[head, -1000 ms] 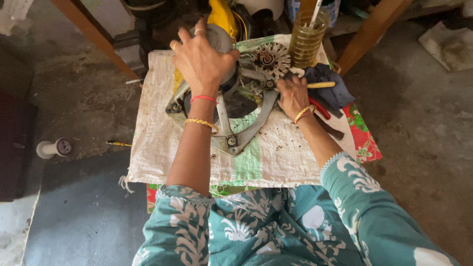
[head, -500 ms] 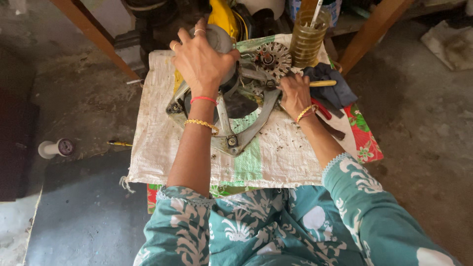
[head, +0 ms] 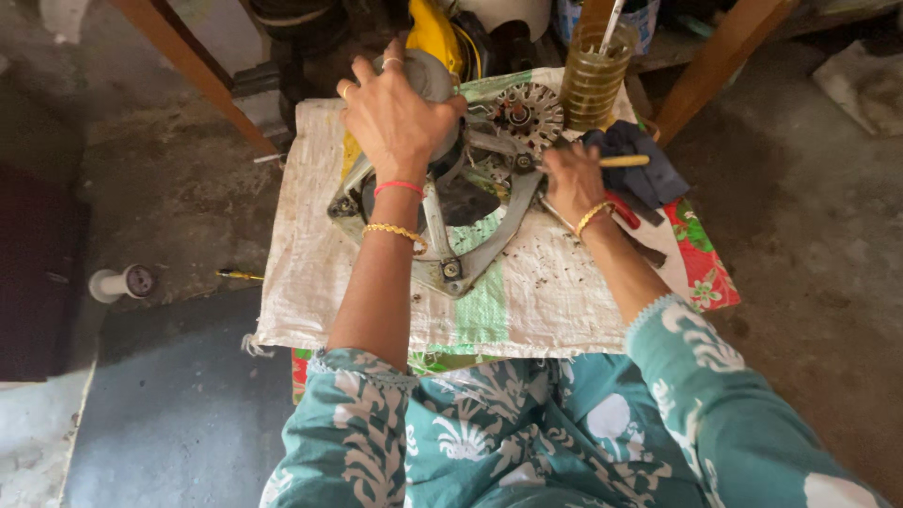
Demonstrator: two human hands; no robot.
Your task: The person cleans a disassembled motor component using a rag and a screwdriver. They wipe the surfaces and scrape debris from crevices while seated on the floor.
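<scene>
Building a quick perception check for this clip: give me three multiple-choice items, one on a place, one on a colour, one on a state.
1. Where does the left hand rest?
A. on the round grey housing at the far side of the metal motor frame
B. on the floor
C. on the glass jar

2. What colour is the handle of the tool in the right hand?
A. blue
B. yellow
C. white

3. How is the right hand's grip?
A. flat and empty
B. closed round the tool
C. out of view

Answers:
1 A, the palm lies spread over the housing.
2 B, a yellow handle sticks out of the fist.
3 B, the fingers are wrapped round the tool by the finned rotor.
</scene>
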